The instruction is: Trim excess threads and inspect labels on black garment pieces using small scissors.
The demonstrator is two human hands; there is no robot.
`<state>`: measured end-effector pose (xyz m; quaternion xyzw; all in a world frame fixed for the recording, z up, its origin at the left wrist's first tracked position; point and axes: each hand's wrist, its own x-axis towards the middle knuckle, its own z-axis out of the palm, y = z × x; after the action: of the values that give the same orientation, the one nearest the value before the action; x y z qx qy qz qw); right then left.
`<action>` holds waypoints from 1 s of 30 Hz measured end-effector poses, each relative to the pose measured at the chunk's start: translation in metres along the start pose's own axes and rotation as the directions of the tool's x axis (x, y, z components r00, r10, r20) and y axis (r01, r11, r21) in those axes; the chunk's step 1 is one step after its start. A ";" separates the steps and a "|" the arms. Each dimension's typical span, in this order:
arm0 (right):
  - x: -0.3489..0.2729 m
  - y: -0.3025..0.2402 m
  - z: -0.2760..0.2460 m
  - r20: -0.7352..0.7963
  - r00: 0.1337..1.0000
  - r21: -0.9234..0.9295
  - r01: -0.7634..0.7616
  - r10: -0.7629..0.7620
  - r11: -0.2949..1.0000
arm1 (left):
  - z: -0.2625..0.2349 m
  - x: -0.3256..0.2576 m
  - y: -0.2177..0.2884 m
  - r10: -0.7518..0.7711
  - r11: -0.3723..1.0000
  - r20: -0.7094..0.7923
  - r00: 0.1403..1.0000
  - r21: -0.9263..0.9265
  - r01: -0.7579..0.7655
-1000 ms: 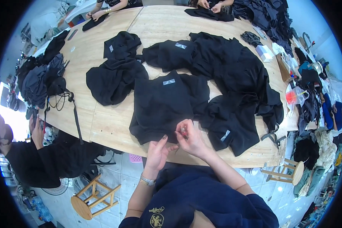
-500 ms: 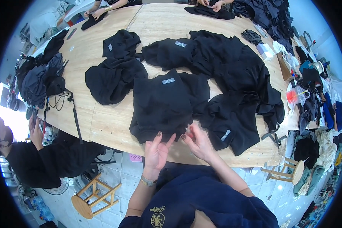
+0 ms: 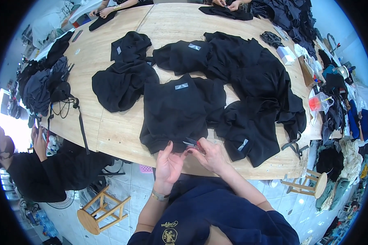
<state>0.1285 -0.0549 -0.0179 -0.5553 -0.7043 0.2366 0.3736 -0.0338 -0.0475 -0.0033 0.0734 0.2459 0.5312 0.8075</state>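
A folded black garment (image 3: 176,110) with a small grey label lies in front of me, its near hem at the table's edge. At that hem, my left hand (image 3: 169,168) is turned palm up; the thumb rests on the cloth and the fingers are partly hidden under it. My right hand (image 3: 212,155) is closed round a pair of thread snips (image 3: 190,142) with a bit of red at the grip. Their blades point left over the hem, close to my left fingertips. To the right lies another black garment (image 3: 251,132), also labelled.
More black garments (image 3: 124,85) spread across the wooden table (image 3: 122,126). Dark cloth heaps lie at left and far right. Two co-workers' hands (image 3: 107,11) handle black cloth across the table. A person in black (image 3: 49,171) is at left. Wooden stools (image 3: 90,220) stand on the floor.
My right hand has turned and come a little nearer the left, so the snips' blades now show. My left fingers have shifted slightly at the hem. The garments lie nearly as before.
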 end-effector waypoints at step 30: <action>0.000 0.005 0.003 -0.148 0.989 -0.081 -0.002 -0.010 0.997 | 0.004 -0.006 -0.013 0.109 0.988 -0.108 0.988 0.124 -0.095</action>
<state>0.1293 -0.0534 -0.0241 -0.5845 -0.6849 0.1652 0.4025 -0.0229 -0.0577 -0.0028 0.1030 0.3188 0.5597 0.7580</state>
